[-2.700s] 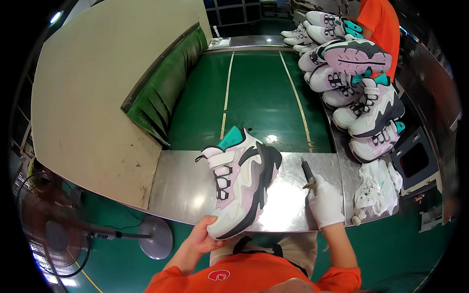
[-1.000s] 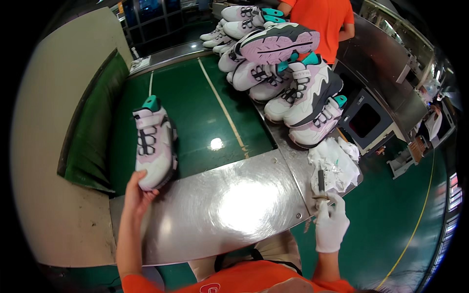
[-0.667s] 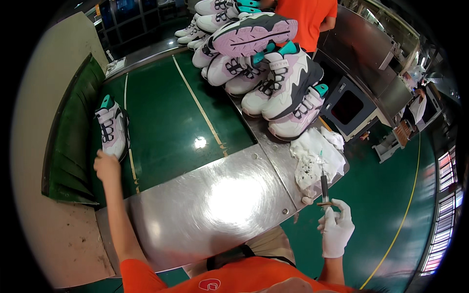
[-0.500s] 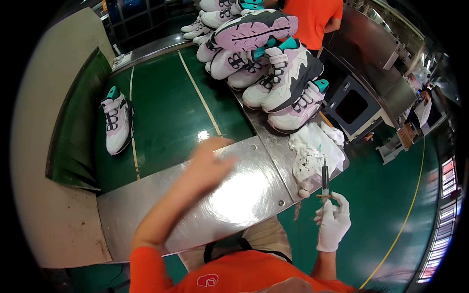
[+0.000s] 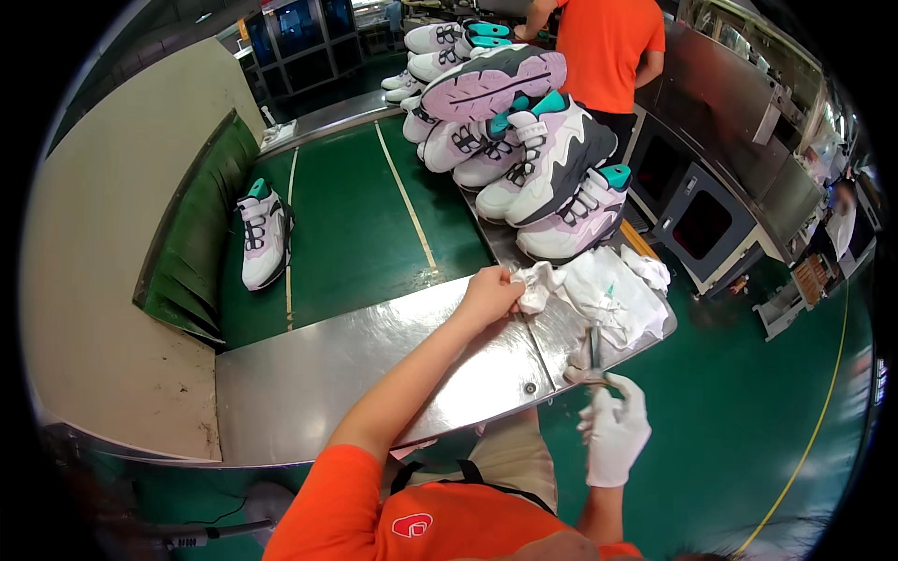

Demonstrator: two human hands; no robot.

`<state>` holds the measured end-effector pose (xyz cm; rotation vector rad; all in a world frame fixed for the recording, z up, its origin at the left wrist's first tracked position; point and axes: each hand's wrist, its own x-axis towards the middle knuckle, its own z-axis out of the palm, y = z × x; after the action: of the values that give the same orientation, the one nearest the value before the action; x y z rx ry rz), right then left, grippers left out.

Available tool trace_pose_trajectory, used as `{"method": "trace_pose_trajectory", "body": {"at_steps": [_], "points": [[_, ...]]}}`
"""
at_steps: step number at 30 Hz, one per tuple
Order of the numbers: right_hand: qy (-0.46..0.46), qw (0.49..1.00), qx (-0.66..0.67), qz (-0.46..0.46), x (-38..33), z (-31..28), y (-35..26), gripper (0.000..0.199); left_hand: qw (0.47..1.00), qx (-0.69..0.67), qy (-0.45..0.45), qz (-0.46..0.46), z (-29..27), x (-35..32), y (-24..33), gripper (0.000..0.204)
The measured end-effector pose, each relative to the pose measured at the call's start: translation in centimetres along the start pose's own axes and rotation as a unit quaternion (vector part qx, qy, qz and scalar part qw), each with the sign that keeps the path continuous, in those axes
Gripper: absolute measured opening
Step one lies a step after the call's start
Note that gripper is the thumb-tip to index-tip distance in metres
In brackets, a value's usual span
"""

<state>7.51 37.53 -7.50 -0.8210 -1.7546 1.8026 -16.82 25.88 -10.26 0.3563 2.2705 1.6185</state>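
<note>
The left hand (image 5: 488,293), bare, is closed on the corner of a white cloth (image 5: 540,283) at the far edge of the steel counter (image 5: 374,365), its forearm reaching across the metal from the lower edge of the view. That cloth is a crumpled bit touching a larger heap of white rags (image 5: 613,297), which lies on the counter's right end.

The right hand (image 5: 614,432), in a white glove, is held off the counter's near right corner, over the green floor. It grips a thin dark tool (image 5: 593,351) whose upper end points up toward the rags; what kind of tool it is cannot be told.

Beyond the rags, a pile of shoes (image 5: 524,140) stands at the right of the green belt (image 5: 355,224). They are white and pale pink with grey soles and teal tabs, stacked on one another, one lying sole-up on top. A single shoe (image 5: 263,232) of the same kind lies well apart at the belt's left side, close to the green side guard, toe toward the person.

Behind the pile stands another person (image 5: 608,47) in an orange shirt, next to grey metal cabinets on the right. The person wearing the camera also wears orange.
</note>
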Motion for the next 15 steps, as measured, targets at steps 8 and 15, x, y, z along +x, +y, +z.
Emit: {"method": "trace_pose_trajectory", "body": {"at_steps": [8, 15], "points": [[-0.068, 0.896, -0.390, -0.200, 4.7, 8.0, 1.8, 0.021, 0.955, 0.174, 0.161, 0.176, -0.7, -1.7, -2.4, 0.027], [-0.051, 0.881, -0.445, -0.153, 2.7, 5.9, -1.0, 0.046, 0.936, 0.188, 0.094, 0.283, -1.7, -4.1, -4.9, 0.035]]}}
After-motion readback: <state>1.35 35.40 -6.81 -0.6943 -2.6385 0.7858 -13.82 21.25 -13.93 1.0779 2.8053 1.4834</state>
